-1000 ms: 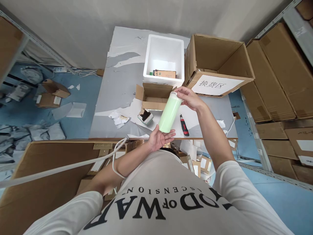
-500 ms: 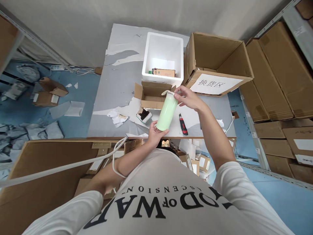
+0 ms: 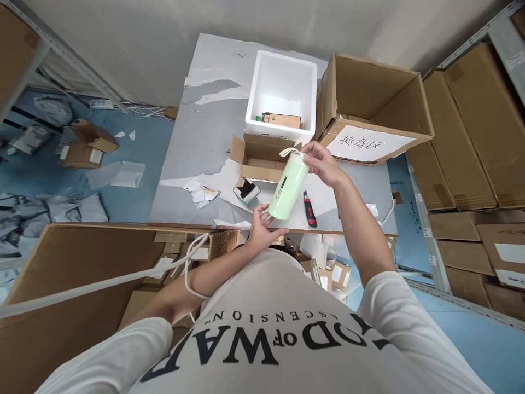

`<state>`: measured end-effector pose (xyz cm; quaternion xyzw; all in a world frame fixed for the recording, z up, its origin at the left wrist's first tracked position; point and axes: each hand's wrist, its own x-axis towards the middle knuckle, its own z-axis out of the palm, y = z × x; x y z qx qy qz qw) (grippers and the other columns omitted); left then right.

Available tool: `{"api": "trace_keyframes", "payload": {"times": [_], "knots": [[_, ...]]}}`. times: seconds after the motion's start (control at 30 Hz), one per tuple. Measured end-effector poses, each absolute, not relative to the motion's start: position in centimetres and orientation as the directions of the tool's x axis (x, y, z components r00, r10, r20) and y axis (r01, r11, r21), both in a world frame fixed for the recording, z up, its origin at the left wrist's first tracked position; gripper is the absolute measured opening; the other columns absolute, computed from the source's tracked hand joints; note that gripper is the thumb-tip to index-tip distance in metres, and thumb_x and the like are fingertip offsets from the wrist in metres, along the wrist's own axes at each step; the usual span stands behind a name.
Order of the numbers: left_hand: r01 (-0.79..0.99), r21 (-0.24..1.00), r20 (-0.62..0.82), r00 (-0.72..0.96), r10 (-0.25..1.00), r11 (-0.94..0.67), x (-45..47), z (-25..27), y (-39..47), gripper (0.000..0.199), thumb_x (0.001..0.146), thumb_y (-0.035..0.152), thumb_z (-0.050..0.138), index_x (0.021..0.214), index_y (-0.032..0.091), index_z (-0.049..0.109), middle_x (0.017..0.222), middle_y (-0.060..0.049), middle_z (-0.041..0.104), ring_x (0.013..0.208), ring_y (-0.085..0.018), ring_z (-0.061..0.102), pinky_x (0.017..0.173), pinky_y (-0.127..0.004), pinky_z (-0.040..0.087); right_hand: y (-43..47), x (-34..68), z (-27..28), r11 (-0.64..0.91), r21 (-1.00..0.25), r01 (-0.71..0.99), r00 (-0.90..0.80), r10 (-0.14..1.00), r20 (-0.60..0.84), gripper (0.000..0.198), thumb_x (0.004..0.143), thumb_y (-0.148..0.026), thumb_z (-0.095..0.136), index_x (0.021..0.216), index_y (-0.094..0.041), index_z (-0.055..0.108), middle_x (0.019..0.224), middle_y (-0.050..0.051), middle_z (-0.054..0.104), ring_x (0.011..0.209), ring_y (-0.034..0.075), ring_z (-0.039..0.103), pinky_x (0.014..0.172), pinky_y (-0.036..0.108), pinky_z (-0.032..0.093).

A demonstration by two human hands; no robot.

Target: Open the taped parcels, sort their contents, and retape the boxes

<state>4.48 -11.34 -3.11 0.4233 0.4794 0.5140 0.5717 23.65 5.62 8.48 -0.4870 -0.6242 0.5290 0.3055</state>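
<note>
A pale green bottle (image 3: 289, 189) with dark lettering on its side is tilted above the table's front edge. Its cap end, with a light strap loop (image 3: 288, 151), points away from me. My right hand (image 3: 324, 164) is closed around that end. At the base, my left hand (image 3: 264, 229) has its fingertips against or close beside the bottle, thumb spread away from it. Just behind the bottle is an opened small carton (image 3: 260, 174). A black and red utility knife (image 3: 310, 210) lies to the right, and a small open box (image 3: 246, 191) sits to the left.
A white foam box (image 3: 251, 104) holding small packages stands at the back of the grey table (image 3: 192, 142). Beside it is a large carton (image 3: 332, 104) with a handwritten sheet. Crumpled paper (image 3: 200, 192) lies on the left. A white cable (image 3: 123, 280) crosses my left forearm.
The bottle has turned about its length, bringing its lettering into view. My left hand has loosened at the base, its thumb now away from the bottle. The whole view has shifted slightly.
</note>
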Motion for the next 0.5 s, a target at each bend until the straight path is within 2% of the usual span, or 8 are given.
{"api": "trace_keyframes", "payload": {"times": [0.1,0.2,0.23,0.3,0.4,0.5], "knots": [[-0.022,0.999,-0.037,-0.087,0.995,0.036,1.7,-3.6,-11.4,0.073,0.055,0.042,0.084,0.112,0.025,0.041,0.120,-0.009,0.050,0.109,-0.023,0.058,0.095,-0.043,0.047,5.9,23.5,9.0,0.043,-0.949,0.311,-0.278,0.959,-0.048,0.057,0.070,-0.071,0.062,0.105,-0.028,0.050,0.096,0.002,0.060,0.087,0.020,0.059,0.069,0.033,0.049],[0.266,0.964,0.099,-0.257,0.961,-0.028,-2.0,-4.6,-10.1,0.065,0.058,0.039,0.083,0.108,0.023,0.046,0.120,-0.012,0.049,0.119,-0.029,0.050,0.100,-0.046,0.043,6.0,22.2,9.1,0.147,-0.937,0.318,-0.213,0.974,0.080,0.064,0.070,-0.075,0.059,0.113,-0.029,0.048,0.102,0.004,0.058,0.093,0.022,0.058,0.073,0.036,0.050],[0.342,0.939,0.138,-0.291,0.947,-0.032,-3.1,-4.9,-9.2,0.069,0.057,0.039,0.083,0.112,0.022,0.046,0.124,-0.014,0.048,0.124,-0.031,0.046,0.103,-0.047,0.040,6.0,21.4,9.0,0.180,-0.928,0.326,-0.197,0.973,0.119,0.065,0.071,-0.075,0.058,0.115,-0.029,0.047,0.105,0.005,0.057,0.096,0.023,0.058,0.076,0.038,0.050],[0.423,0.906,0.168,-0.295,0.941,-0.029,-4.8,-5.7,-7.2,0.089,0.050,0.040,0.087,0.124,0.020,0.041,0.135,-0.017,0.042,0.132,-0.033,0.039,0.109,-0.050,0.033,5.7,19.6,8.4,0.221,-0.907,0.358,-0.180,0.970,0.165,0.066,0.074,-0.073,0.057,0.121,-0.029,0.044,0.109,0.007,0.056,0.102,0.025,0.056,0.081,0.041,0.050],[0.417,0.909,0.101,-0.203,0.974,-0.007,-5.5,-6.8,-4.4,0.118,0.039,0.041,0.092,0.137,0.019,0.030,0.141,-0.019,0.039,0.135,-0.036,0.037,0.112,-0.051,0.030,4.9,16.8,7.1,0.227,-0.882,0.413,-0.182,0.969,0.164,0.063,0.078,-0.069,0.055,0.125,-0.029,0.041,0.112,0.008,0.054,0.106,0.026,0.054,0.086,0.043,0.048],[0.383,0.922,0.025,-0.202,0.979,0.055,-4.9,-7.6,-3.0,0.116,0.041,0.038,0.091,0.138,0.018,0.031,0.136,-0.018,0.047,0.131,-0.036,0.044,0.109,-0.051,0.034,4.2,15.2,5.8,0.225,-0.879,0.420,-0.185,0.970,0.160,0.060,0.079,-0.069,0.053,0.122,-0.029,0.042,0.111,0.008,0.053,0.106,0.024,0.054,0.089,0.041,0.048]]}}
